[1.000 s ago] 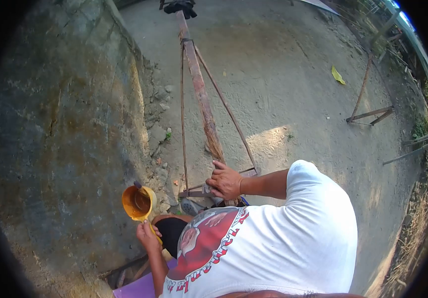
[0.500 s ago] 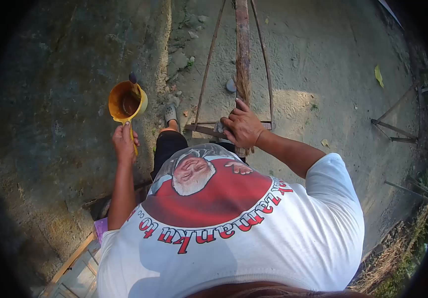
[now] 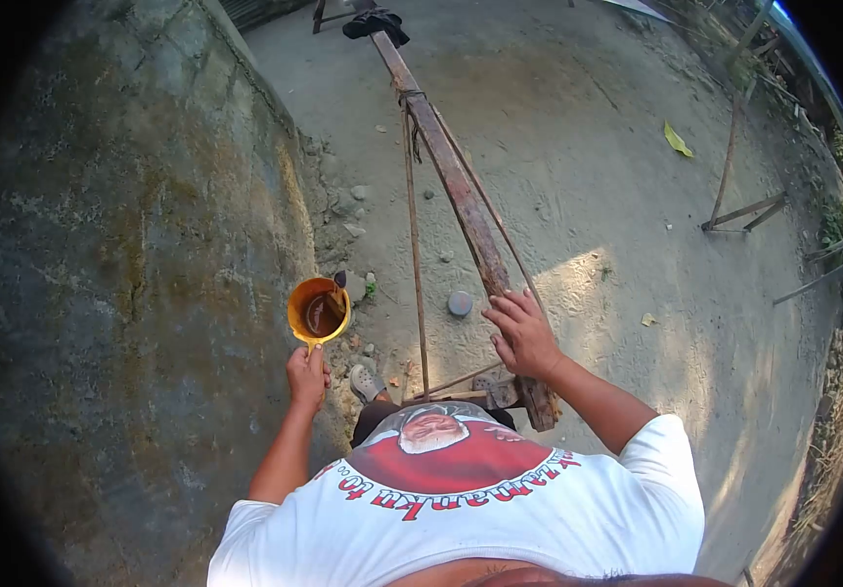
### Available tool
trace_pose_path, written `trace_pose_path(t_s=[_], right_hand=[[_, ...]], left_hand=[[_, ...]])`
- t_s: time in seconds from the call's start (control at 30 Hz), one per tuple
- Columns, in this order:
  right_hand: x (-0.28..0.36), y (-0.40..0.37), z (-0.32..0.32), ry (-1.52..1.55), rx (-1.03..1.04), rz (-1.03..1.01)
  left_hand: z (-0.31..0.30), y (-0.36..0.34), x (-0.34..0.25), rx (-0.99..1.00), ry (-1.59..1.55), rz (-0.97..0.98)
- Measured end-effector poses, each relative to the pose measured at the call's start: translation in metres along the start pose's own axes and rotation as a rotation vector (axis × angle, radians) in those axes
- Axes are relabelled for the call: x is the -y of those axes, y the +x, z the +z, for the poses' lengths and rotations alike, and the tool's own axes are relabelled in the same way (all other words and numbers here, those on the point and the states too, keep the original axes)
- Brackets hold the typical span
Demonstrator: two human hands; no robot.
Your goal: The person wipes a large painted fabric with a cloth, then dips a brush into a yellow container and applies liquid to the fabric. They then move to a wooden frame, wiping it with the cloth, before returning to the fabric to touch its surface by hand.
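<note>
My left hand is wrapped round the handle of a yellow dipper, which holds some brown liquid. A dark-tipped brush leans inside it against the rim. My right hand rests with spread fingers on the near part of a long reddish-brown wooden beam. Thin wooden legs stand on both sides of the beam, tied near its far part. A grey block sits beside the beam's near end.
A round grey can stands on the ground left of the beam. A stained concrete wall rises at the left. Dark cloth hangs over the beam's far part. Another wooden stand is at the right. Stones lie along the wall.
The view has tilted up, showing more of the beam and its far part. My right hand has its fingers more spread on the beam. The dipper remains in my left hand.
</note>
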State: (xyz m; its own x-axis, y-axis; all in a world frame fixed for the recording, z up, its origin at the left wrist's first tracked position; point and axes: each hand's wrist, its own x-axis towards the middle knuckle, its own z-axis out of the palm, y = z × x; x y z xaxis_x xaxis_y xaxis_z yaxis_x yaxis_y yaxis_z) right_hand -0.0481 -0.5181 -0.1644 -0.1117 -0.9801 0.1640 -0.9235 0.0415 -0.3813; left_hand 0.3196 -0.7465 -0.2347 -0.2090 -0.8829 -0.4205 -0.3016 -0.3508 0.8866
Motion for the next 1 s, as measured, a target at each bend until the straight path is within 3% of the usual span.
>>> trace_pose_path(t_s=[0.03, 0.07, 0.13, 0.3, 0.4, 0.57, 0.63, 1.0], right_hand=[[0.002, 0.024, 0.009, -0.085, -0.073, 0.195], [0.003, 0.042, 0.024, -0.098, -0.081, 0.211], [-0.003, 0.079, 0.05, 0.01, -0.059, 0.707], [0.003, 0.093, 0.069, -0.276, -0.099, 0.716], [0.003, 0.1, 0.074, -0.314, -0.125, 0.757], [-0.003, 0.115, 0.074, -0.316, -0.181, 0.95], [0.001, 0.121, 0.071, -0.332, -0.088, 1.019], [-0.006, 0.12, 0.082, -0.435, -0.191, 0.993]], left_hand=[[-0.002, 0.014, -0.002, 0.037, -0.013, 0.001], [-0.004, 0.026, -0.006, 0.059, -0.013, 0.007], [-0.002, 0.056, -0.014, 0.104, 0.015, 0.011], [-0.012, 0.122, -0.014, 0.203, 0.003, 0.12], [-0.013, 0.147, -0.017, 0.244, -0.064, 0.084], [-0.006, 0.187, -0.02, 0.286, -0.067, 0.061], [-0.002, 0.201, -0.022, 0.288, -0.078, 0.054], [0.028, 0.279, -0.058, 0.283, -0.102, 0.08]])
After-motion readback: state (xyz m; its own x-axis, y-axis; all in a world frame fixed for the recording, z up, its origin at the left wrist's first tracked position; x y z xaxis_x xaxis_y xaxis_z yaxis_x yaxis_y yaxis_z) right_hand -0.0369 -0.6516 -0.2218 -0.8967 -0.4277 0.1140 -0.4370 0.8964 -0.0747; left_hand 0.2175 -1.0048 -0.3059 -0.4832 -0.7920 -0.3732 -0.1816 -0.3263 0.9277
